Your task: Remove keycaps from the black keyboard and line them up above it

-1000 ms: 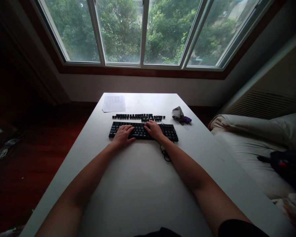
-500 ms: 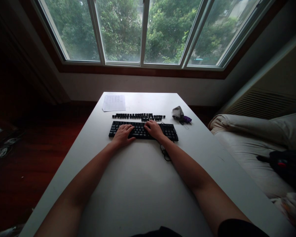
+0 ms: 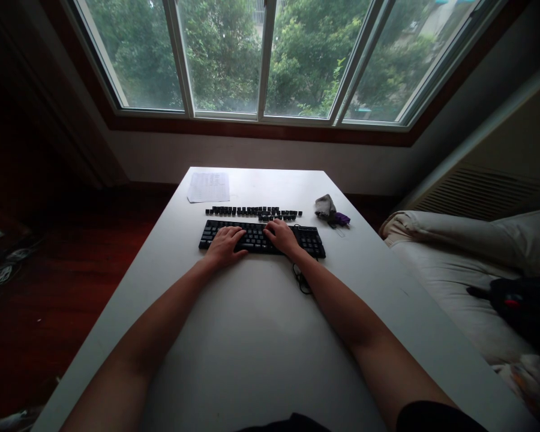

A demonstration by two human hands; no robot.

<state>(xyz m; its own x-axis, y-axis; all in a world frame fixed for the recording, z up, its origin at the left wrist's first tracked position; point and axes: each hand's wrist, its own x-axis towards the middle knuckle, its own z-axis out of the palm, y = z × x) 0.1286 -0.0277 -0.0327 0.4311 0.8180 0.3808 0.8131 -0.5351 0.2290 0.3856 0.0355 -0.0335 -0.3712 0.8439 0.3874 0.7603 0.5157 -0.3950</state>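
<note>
A black keyboard [image 3: 256, 238] lies on the white table, its long side across my view. My left hand [image 3: 225, 245] rests on its left part, fingers stretched out over the keys and thumb apart, holding nothing. On the middle keys lies my right hand [image 3: 281, 236], fingers slightly bent, thumb apart from them; no held thing shows. Just beyond the keyboard, loose black keycaps [image 3: 243, 211] stand in rows. A dark cable [image 3: 300, 279] curls on the table beside my right forearm, partly hidden by it.
Printed paper [image 3: 209, 187] lies at the table's far left. A grey cloth [image 3: 325, 206] and a small purple item [image 3: 342, 219] sit at the far right. A bed [image 3: 441, 282] with a dark bag [image 3: 522, 300] adjoins the right side. The window [image 3: 261, 60] is ahead.
The camera view has shifted very slightly. Both hands stay in the same places on the keyboard.
</note>
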